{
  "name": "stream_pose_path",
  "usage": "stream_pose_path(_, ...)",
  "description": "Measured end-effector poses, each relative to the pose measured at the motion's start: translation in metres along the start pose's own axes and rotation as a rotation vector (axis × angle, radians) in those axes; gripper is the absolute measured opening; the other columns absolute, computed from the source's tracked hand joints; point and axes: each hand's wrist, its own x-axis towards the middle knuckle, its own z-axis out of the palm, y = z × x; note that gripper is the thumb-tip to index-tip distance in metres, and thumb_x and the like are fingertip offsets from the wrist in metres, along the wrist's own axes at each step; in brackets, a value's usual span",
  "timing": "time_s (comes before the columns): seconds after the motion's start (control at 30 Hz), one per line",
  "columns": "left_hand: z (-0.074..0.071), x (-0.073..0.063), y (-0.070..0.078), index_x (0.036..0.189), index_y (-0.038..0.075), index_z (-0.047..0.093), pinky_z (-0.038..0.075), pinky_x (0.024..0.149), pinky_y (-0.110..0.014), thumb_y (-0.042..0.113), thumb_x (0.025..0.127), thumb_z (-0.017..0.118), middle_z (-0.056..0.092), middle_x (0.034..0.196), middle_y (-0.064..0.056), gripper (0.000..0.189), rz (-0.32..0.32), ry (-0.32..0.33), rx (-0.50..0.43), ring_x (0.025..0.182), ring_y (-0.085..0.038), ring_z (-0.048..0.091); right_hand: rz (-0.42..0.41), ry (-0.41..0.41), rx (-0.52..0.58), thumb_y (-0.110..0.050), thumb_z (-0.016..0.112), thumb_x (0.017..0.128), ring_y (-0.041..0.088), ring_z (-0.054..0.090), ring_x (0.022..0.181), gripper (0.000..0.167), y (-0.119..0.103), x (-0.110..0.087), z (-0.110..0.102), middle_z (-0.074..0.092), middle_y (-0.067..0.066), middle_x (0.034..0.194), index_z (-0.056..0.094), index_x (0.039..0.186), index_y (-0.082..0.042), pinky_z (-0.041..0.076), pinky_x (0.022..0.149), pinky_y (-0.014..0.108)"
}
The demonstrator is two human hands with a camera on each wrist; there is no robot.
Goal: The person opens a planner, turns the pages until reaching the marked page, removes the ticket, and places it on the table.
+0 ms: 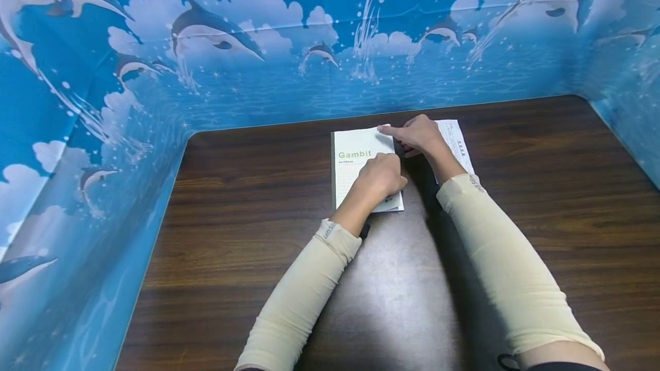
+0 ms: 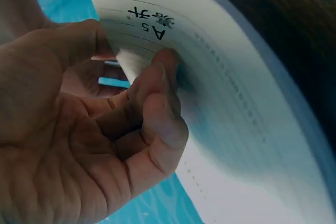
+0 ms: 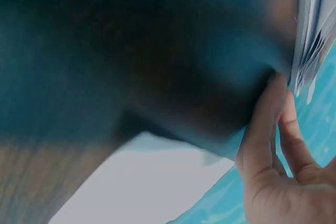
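A notebook [image 1: 356,145] with a pale cover, green "Gambit" lettering and a dark spine strip at its left lies near the table's far edge. My left hand [image 1: 380,179] reaches over its lower right part. In the left wrist view, the curled fingers [image 2: 163,121] meet the lined cover, with the thumb at its edge. My right hand [image 1: 420,133] grips the notebook's upper right edge, thumb on the cover and fingers lower. In the right wrist view, the fingers [image 3: 262,129] meet a dark, blurred surface beside a stack of page edges [image 3: 315,35].
A white printed paper item [image 1: 455,141] lies right of the notebook, partly hidden by the right forearm. The dark wood table [image 1: 232,245] is bordered by a blue dolphin-print curtain [image 1: 283,73] at the back and sides. Pale sleeves [image 1: 304,296] cover both forearms.
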Motion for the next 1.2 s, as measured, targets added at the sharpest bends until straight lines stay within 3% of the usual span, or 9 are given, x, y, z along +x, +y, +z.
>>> stream_pose_path(0.1,-0.007,-0.019,0.008,0.086,0.015,0.069,0.054,0.064,-0.037,0.038,0.103,0.069,0.07,0.096,-0.007,0.029,-0.018,-0.021,-0.004,0.078,-0.024,0.067,-0.029,0.043,-0.191,-0.064,0.082,0.087,0.017,0.059,0.057,0.061,-0.001,0.0,0.005,0.051,-0.003,0.054,0.055,0.063,-0.014,0.049,0.057,0.032)
stream_pose_path(0.17,-0.012,-0.031,0.014,0.087,0.015,0.07,0.054,0.068,-0.037,0.036,0.103,0.069,0.071,0.101,-0.006,0.027,-0.02,-0.006,0.009,0.081,-0.024,0.067,-0.031,0.074,-0.267,-0.062,0.084,0.086,0.022,0.06,0.062,0.058,-0.002,-0.001,0.008,0.053,-0.001,0.058,0.059,0.067,-0.013,0.046,0.058,0.035)
stream_pose_path(0.3,-0.019,-0.054,0.023,0.102,0.01,0.076,0.058,0.074,-0.037,0.035,0.104,0.068,0.076,0.109,-0.008,0.026,-0.013,0.045,0.049,0.087,-0.023,0.07,-0.01,0.104,-0.298,-0.064,0.084,0.086,0.024,0.056,0.065,0.059,-0.002,-0.001,0.013,0.053,0.001,0.06,0.063,0.072,-0.01,0.044,0.059,0.036)
stream_pose_path(0.47,-0.025,-0.07,0.032,0.121,0.007,0.075,0.061,0.078,-0.037,0.03,0.107,0.063,0.077,0.117,-0.009,0.03,-0.04,0.067,0.081,0.092,-0.023,0.074,0.01,0.107,-0.331,-0.068,0.08,0.086,0.021,0.047,0.064,0.064,-0.002,0.002,0.017,0.041,-0.002,0.058,0.053,0.068,-0.014,0.038,0.056,0.034)
stream_pose_path(0.77,0.013,-0.016,0.008,0.12,0.011,0.074,0.059,0.066,-0.04,0.037,0.103,0.066,0.077,0.111,-0.006,0.032,-0.1,0.11,0.065,0.085,-0.024,0.073,0.008,0.104,-0.381,-0.074,0.076,0.087,0.029,0.06,0.082,0.067,-0.013,0.004,0.027,0.059,0.01,0.081,0.062,0.085,-0.008,0.047,0.067,0.04)
stream_pose_path(0.9,0.013,-0.017,-0.004,0.126,0.008,0.07,0.059,0.067,-0.042,0.038,0.104,0.065,0.077,0.111,-0.009,0.037,-0.123,0.121,0.059,0.086,-0.025,0.074,-0.012,0.089,-0.384,-0.076,0.074,0.088,0.031,0.062,0.085,0.068,-0.019,0.007,0.038,0.064,0.013,0.089,0.065,0.089,-0.008,0.048,0.068,0.04)
stream_pose_path(1.0,0.014,-0.019,-0.008,0.126,0.006,0.068,0.058,0.066,-0.04,0.04,0.105,0.064,0.076,0.109,-0.01,0.04,-0.094,0.111,0.029,0.085,-0.025,0.074,-0.011,0.078,-0.381,-0.075,0.072,0.09,0.03,0.061,0.083,0.069,-0.017,0.007,0.038,0.067,0.015,0.092,0.069,0.094,-0.006,0.048,0.067,0.04)
stream_pose_path(1.1,0.01,-0.023,-0.01,0.121,0.01,0.069,0.056,0.065,-0.038,0.045,0.107,0.062,0.073,0.101,-0.008,0.039,-0.068,0.08,-0.059,0.08,-0.023,0.072,-0.031,0.038,-0.347,-0.071,0.068,0.095,0.029,0.065,0.078,0.07,-0.01,0.004,0.029,0.072,0.018,0.097,0.073,0.102,-0.002,0.052,0.067,0.04)
stream_pose_path(1.2,0.003,-0.032,-0.02,0.116,0.011,0.069,0.051,0.063,-0.037,0.049,0.11,0.055,0.064,0.086,-0.004,0.041,-0.032,0.109,-0.154,0.069,-0.019,0.063,-0.059,-0.039,-0.274,-0.064,0.063,0.102,0.029,0.07,0.074,0.067,-0.005,-0.002,0.015,0.074,0.022,0.099,0.075,0.105,0.002,0.059,0.07,0.041)
